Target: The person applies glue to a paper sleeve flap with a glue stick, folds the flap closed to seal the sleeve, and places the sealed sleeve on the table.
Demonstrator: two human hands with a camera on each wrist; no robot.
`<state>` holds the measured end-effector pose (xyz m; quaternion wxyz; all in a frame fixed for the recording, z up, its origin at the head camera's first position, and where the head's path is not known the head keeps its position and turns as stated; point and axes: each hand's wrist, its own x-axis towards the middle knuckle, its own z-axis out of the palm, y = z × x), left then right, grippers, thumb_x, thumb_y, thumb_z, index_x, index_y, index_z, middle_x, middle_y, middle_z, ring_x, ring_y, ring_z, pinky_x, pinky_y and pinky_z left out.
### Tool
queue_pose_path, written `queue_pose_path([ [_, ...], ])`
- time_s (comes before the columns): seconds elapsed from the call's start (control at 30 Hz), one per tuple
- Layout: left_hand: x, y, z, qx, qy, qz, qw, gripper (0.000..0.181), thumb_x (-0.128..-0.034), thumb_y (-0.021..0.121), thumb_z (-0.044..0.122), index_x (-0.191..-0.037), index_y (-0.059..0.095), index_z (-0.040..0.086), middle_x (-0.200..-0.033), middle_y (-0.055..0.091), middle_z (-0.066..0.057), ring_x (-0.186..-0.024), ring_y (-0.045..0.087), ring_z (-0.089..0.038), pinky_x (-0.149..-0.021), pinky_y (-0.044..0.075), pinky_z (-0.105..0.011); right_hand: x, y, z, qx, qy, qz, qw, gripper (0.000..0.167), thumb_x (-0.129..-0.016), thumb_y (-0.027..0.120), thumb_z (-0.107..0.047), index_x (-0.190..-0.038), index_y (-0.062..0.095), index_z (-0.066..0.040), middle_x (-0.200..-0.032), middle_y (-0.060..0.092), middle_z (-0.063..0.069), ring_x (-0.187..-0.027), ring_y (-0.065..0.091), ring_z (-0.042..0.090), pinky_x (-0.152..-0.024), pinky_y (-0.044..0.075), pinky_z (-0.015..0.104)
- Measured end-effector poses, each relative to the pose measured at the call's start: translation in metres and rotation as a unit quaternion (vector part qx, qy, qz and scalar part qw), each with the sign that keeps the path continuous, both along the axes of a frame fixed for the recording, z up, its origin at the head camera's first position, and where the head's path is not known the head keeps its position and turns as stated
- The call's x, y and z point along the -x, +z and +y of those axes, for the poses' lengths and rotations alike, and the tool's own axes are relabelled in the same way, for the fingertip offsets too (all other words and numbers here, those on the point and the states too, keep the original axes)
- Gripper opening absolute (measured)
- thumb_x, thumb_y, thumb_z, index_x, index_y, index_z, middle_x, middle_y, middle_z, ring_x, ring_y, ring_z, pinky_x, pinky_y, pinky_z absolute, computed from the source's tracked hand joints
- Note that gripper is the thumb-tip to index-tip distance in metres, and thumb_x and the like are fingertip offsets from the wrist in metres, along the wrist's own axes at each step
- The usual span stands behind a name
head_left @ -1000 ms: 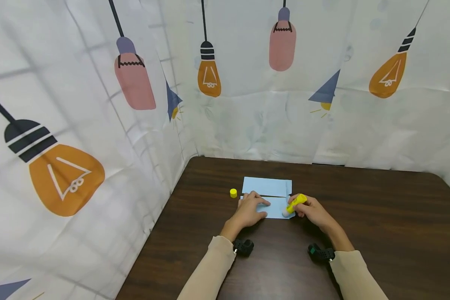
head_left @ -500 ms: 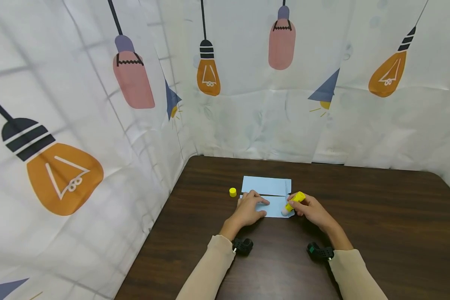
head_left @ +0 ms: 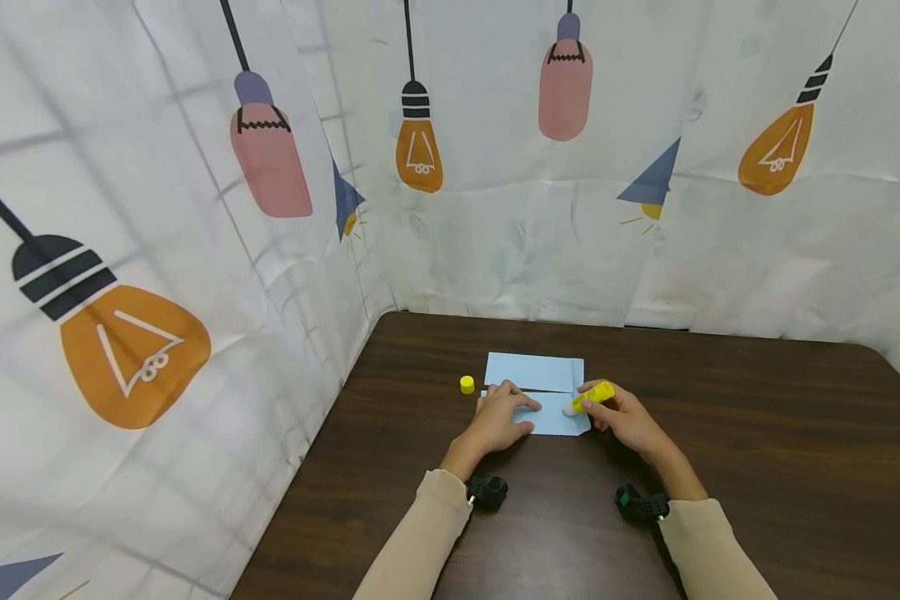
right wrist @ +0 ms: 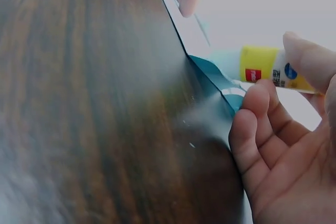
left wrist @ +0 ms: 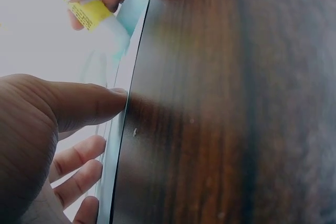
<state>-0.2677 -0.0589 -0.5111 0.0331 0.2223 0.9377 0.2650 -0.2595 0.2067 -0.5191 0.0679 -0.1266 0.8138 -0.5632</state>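
A sheet of light blue paper (head_left: 557,423) lies on the dark wooden table, folded or gapped across its middle, with its far panel (head_left: 528,370) just behind. My left hand (head_left: 493,422) rests on the near panel, fingers spread; in the left wrist view its thumb (left wrist: 86,103) presses by the paper's edge. Between thumb and fingers my right hand (head_left: 630,427) pinches a yellow glue stick (head_left: 597,394). The uncapped white end meets the near panel close to its right side. In the right wrist view, the paper's flap (right wrist: 210,72) lifts a little by the curled fingers.
The yellow glue cap (head_left: 467,384) stands on the table (head_left: 757,433) left of the paper. A pale curtain (head_left: 495,250) printed with lamps hangs along the far and left table edges. Each wrist wears a black strap (head_left: 487,493).
My right hand has shifted the glue stick's tip away from the near edge, up along the panel's right side, and tilted it flatter. The left hand stays in place.
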Motion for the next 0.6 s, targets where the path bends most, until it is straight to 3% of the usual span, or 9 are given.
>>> queue_pose_path([
  [0.33,-0.0019,0.0028,0.0001,0.001,0.001,-0.003,1.0,0.029,-0.0966,0.072,0.026,-0.126,0.073,0.028,-0.127,0.055,0.0,-0.12,0.046,-0.023,-0.1,0.037,-0.046,-0.0011,0.0011,-0.0034,0.007,-0.009,0.009,0.9999,0.041,-0.104,0.061,-0.025,-0.138,0.056,-0.001,-0.093,0.057,0.012,-0.073,0.056,0.018,-0.064,0.051,0.027],
  [0.6,-0.0023,0.0024,-0.0009,0.004,-0.001,0.001,1.0,0.03,-0.0968,0.072,0.027,-0.126,0.073,0.028,-0.126,0.055,0.001,-0.118,0.046,-0.022,-0.099,0.036,-0.045,-0.0035,0.0034,-0.0059,-0.004,-0.023,-0.002,0.9997,0.044,-0.103,0.062,-0.026,-0.141,0.055,-0.003,-0.1,0.058,0.014,-0.076,0.056,0.019,-0.068,0.053,0.027],
])
